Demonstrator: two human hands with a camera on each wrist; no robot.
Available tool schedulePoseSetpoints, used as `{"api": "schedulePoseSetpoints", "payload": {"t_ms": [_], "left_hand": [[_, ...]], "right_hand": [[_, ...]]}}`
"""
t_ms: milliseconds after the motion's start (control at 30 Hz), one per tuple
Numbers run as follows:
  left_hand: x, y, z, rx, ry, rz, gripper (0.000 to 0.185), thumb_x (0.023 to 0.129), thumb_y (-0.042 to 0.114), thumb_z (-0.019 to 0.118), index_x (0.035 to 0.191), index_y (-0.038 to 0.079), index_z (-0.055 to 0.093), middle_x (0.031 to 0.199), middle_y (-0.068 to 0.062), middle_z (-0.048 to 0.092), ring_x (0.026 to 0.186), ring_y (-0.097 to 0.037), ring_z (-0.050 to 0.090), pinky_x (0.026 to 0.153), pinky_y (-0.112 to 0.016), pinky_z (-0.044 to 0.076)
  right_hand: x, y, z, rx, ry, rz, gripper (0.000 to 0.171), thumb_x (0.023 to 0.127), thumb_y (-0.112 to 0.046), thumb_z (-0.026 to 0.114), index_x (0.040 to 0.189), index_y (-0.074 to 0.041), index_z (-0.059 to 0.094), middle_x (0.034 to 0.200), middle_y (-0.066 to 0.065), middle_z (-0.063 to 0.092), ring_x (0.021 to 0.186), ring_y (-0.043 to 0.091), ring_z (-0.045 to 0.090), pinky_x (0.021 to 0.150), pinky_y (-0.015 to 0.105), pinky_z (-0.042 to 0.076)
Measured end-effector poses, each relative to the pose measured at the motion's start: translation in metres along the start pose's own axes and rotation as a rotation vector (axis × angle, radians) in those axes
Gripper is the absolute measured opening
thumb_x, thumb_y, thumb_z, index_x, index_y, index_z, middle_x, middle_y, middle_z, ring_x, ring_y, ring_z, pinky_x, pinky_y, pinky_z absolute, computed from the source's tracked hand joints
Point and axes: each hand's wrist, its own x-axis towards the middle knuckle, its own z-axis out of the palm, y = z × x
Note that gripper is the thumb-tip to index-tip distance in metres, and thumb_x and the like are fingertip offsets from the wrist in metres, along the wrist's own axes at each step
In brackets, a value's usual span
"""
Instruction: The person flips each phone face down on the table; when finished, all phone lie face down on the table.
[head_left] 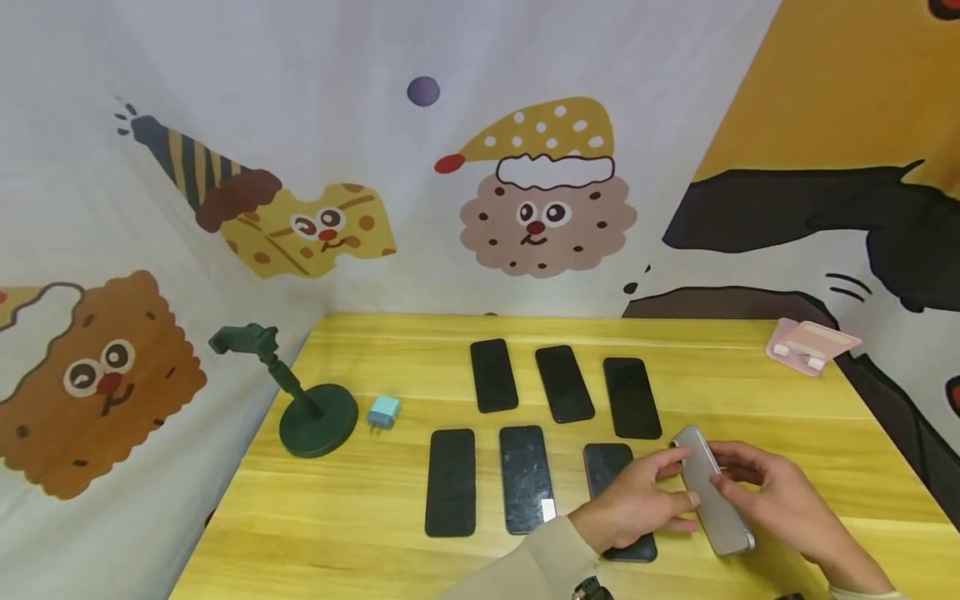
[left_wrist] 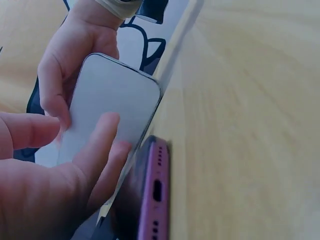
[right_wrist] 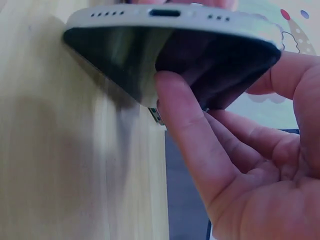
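Holding a silver-backed smartphone [head_left: 711,490] tilted on its long edge above the yellow wooden table [head_left: 337,517], the left hand [head_left: 637,500] has thumb and fingers curled against its back, while the right hand [head_left: 780,500] grips the other side, fingers on the dark screen. Beneath the left hand lies a purple-edged dark phone [left_wrist: 152,200], possibly touching the silver one. Five more black phones lie nearby, in two rows.
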Motion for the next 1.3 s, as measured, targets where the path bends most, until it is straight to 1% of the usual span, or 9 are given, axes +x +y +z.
{"api": "schedulePoseSetpoints", "payload": {"t_ms": [100, 233, 333, 500, 767, 867, 1000, 1200, 1300], "left_hand": [[0.0, -0.001, 0.001, 0.017, 0.042, 0.015, 0.056, 0.098, -0.01, 0.065, 0.146, 0.016, 0.061, 0.145, -0.005, 0.056, 0.111, -0.033, 0.072, 0.089, -0.051, 0.064], [0.0, 0.0, 0.003, 0.032, 0.106, 0.035, 0.047, 0.099, -0.005, 0.066, 0.143, 0.01, 0.061, 0.134, -0.006, 0.06, 0.103, -0.03, 0.073, 0.084, -0.05, 0.066], [0.0, 0.002, 0.004, 0.012, 0.131, 0.048, 0.045, 0.097, -0.005, 0.065, 0.14, 0.011, 0.061, 0.123, -0.008, 0.063, 0.096, -0.028, 0.071, 0.083, -0.054, 0.065], [0.0, 0.005, 0.005, -0.017, 0.148, 0.065, 0.046, 0.095, -0.006, 0.065, 0.136, 0.015, 0.061, 0.116, -0.008, 0.063, 0.092, -0.026, 0.069, 0.083, -0.055, 0.065], [0.0, 0.006, 0.004, -0.028, 0.191, 0.051, 0.045, 0.097, -0.004, 0.07, 0.136, 0.017, 0.061, 0.113, -0.009, 0.061, 0.09, -0.028, 0.071, 0.084, -0.05, 0.066], [-0.001, 0.006, 0.005, -0.023, 0.208, 0.052, 0.045, 0.096, -0.005, 0.07, 0.135, 0.017, 0.063, 0.111, -0.008, 0.061, 0.089, -0.028, 0.072, 0.084, -0.048, 0.066], [-0.003, 0.007, 0.007, 0.039, 0.228, 0.056, 0.045, 0.095, -0.004, 0.071, 0.136, 0.014, 0.064, 0.109, -0.006, 0.062, 0.087, -0.027, 0.073, 0.082, -0.046, 0.066], [-0.006, 0.009, 0.009, 0.199, 0.241, 0.034, 0.046, 0.095, 0.004, 0.074, 0.139, 0.014, 0.066, 0.113, 0.001, 0.066, 0.079, -0.023, 0.074, 0.072, -0.038, 0.066], [-0.006, 0.011, 0.006, 0.254, 0.233, 0.024, 0.046, 0.096, 0.008, 0.074, 0.141, 0.012, 0.065, 0.116, 0.0, 0.069, 0.078, -0.02, 0.074, 0.07, -0.035, 0.065]], "right_hand": [[-0.001, -0.001, -0.004, -0.021, 0.023, 0.03, 0.048, 0.101, -0.021, 0.075, 0.141, 0.002, 0.061, 0.131, 0.021, 0.071, 0.094, -0.006, 0.065, 0.073, 0.02, 0.057], [-0.004, -0.007, -0.01, -0.029, 0.05, 0.058, 0.051, 0.1, -0.021, 0.076, 0.142, 0.002, 0.06, 0.133, 0.024, 0.07, 0.092, -0.008, 0.064, 0.072, 0.019, 0.056], [-0.006, -0.011, -0.013, -0.004, 0.062, 0.069, 0.052, 0.1, -0.02, 0.075, 0.144, 0.003, 0.059, 0.136, 0.025, 0.068, 0.091, -0.008, 0.064, 0.071, 0.021, 0.057], [-0.005, -0.009, -0.016, 0.048, 0.068, 0.105, 0.053, 0.103, -0.017, 0.071, 0.148, 0.005, 0.054, 0.138, 0.028, 0.064, 0.091, -0.005, 0.065, 0.069, 0.024, 0.059], [-0.001, 0.008, -0.012, 0.111, 0.063, 0.158, 0.05, 0.106, -0.017, 0.065, 0.149, 0.006, 0.052, 0.111, 0.012, 0.062, 0.079, 0.005, 0.062, 0.058, 0.028, 0.054], [0.001, 0.017, -0.01, 0.118, 0.046, 0.169, 0.05, 0.107, -0.017, 0.064, 0.149, 0.007, 0.051, 0.106, 0.01, 0.059, 0.076, 0.007, 0.062, 0.056, 0.029, 0.053], [0.004, 0.027, -0.006, 0.139, -0.008, 0.219, 0.053, 0.107, -0.017, 0.064, 0.151, 0.008, 0.048, 0.107, 0.011, 0.062, 0.078, 0.008, 0.063, 0.06, 0.031, 0.058], [0.009, 0.034, -0.004, 0.158, -0.115, 0.311, 0.058, 0.106, -0.017, 0.066, 0.152, 0.01, 0.044, 0.104, 0.011, 0.065, 0.081, 0.015, 0.064, 0.068, 0.033, 0.064], [0.012, 0.034, -0.004, 0.135, -0.136, 0.317, 0.059, 0.104, -0.017, 0.068, 0.151, 0.01, 0.046, 0.103, 0.01, 0.066, 0.081, 0.016, 0.064, 0.067, 0.033, 0.064]]}}
